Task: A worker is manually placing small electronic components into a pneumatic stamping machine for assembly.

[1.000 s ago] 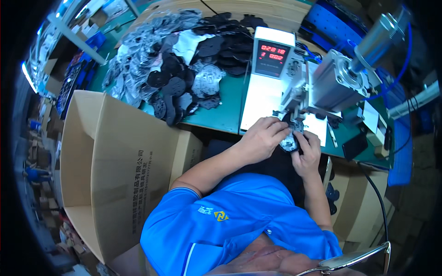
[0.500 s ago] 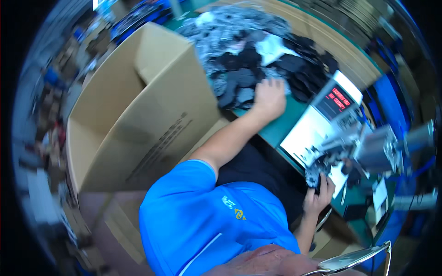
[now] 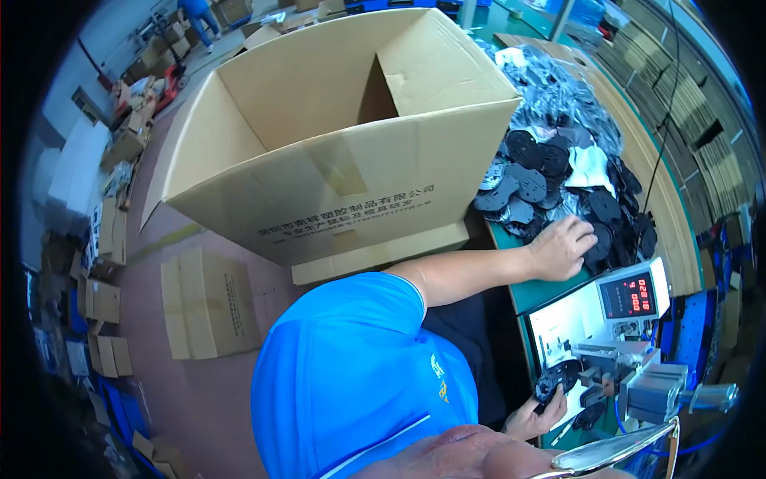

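My left hand (image 3: pixel 563 249) reaches out over the near edge of a pile of black plastic parts (image 3: pixel 527 184). Its fingers are bent and a little apart beside a round black part (image 3: pixel 600 241); whether they touch it I cannot tell. My right hand (image 3: pixel 539 417), lower down by the bench machine, grips a black moulded plastic shell (image 3: pixel 557 380) with cut-outs. That shell is close to the machine's metal head (image 3: pixel 610 363), above a bright white plate (image 3: pixel 554 329).
A big open carton (image 3: pixel 351 191) stands left of the bench, with a smaller closed carton (image 3: pixel 209 303) on the floor. Clear plastic bags (image 3: pixel 562 88) lie behind the parts. A red-digit display (image 3: pixel 629 295) is fixed to the machine. Far off, a person (image 3: pixel 198 20) stands.
The view has turned, so the carton and pile sit differently in it. My left hand has shifted along the pile toward the display. The black plastic shell stays in my right hand.
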A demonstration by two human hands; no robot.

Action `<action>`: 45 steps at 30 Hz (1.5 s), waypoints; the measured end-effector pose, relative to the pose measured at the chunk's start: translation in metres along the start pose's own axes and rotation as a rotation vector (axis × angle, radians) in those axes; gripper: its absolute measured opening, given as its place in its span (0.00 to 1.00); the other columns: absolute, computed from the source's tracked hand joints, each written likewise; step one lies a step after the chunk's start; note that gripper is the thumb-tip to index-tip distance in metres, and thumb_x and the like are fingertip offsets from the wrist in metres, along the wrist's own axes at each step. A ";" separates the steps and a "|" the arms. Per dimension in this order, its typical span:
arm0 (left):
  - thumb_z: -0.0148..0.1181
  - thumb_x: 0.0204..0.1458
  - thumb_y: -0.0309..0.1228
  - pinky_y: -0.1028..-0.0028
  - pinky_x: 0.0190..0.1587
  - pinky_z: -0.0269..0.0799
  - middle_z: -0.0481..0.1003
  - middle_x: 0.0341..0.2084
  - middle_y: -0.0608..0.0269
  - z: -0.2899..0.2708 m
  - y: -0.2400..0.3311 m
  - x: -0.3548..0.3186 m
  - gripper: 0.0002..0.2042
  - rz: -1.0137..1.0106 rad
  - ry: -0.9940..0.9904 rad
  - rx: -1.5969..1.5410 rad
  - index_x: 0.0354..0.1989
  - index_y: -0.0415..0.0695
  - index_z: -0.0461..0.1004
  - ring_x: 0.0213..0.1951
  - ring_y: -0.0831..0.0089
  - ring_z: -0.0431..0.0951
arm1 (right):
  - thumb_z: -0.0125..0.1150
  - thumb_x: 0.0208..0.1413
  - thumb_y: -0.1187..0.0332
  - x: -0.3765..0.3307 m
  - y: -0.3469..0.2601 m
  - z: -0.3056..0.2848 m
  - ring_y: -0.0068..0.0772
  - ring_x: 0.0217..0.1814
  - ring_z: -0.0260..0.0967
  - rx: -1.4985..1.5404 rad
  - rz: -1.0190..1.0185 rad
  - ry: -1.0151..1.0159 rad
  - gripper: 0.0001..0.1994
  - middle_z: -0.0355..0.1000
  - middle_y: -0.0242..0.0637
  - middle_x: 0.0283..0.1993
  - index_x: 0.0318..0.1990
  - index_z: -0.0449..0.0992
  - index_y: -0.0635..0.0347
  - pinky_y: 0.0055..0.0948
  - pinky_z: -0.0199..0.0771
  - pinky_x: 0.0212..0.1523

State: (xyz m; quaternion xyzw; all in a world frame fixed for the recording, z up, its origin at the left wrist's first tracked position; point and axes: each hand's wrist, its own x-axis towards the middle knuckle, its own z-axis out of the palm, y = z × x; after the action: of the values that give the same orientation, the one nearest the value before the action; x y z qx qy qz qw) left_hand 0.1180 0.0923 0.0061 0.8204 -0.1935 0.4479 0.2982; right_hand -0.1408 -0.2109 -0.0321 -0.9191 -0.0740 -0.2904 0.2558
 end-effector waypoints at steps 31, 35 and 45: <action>0.75 0.45 0.17 0.51 0.66 0.82 0.82 0.60 0.45 -0.112 0.065 -0.040 0.25 0.187 -0.543 -0.464 0.55 0.39 0.81 0.63 0.42 0.84 | 0.76 0.53 0.78 0.003 -0.045 -0.047 0.55 0.54 0.82 0.173 0.213 0.129 0.22 0.81 0.52 0.56 0.58 0.90 0.63 0.43 0.82 0.59; 0.71 0.44 0.17 0.51 0.65 0.83 0.84 0.58 0.43 -0.088 0.110 -0.050 0.24 0.366 -0.618 -0.540 0.55 0.35 0.81 0.63 0.42 0.85 | 0.75 0.56 0.78 -0.041 -0.041 -0.082 0.55 0.57 0.83 0.053 0.271 0.151 0.22 0.81 0.52 0.59 0.59 0.89 0.64 0.42 0.82 0.62; 0.66 0.56 0.28 0.48 0.67 0.79 0.83 0.61 0.46 -0.037 0.161 -0.062 0.22 0.579 -0.565 -0.380 0.60 0.36 0.82 0.62 0.48 0.83 | 0.67 0.76 0.67 -0.196 0.041 -0.158 0.48 0.63 0.82 -0.386 0.926 0.363 0.15 0.83 0.48 0.58 0.64 0.87 0.62 0.44 0.78 0.65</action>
State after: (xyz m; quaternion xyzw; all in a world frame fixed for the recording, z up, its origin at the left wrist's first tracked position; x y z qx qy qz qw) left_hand -0.0313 -0.0007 0.0195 0.7533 -0.5678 0.2277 0.2413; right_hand -0.3681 -0.3249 -0.0507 -0.8210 0.4395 -0.3098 0.1921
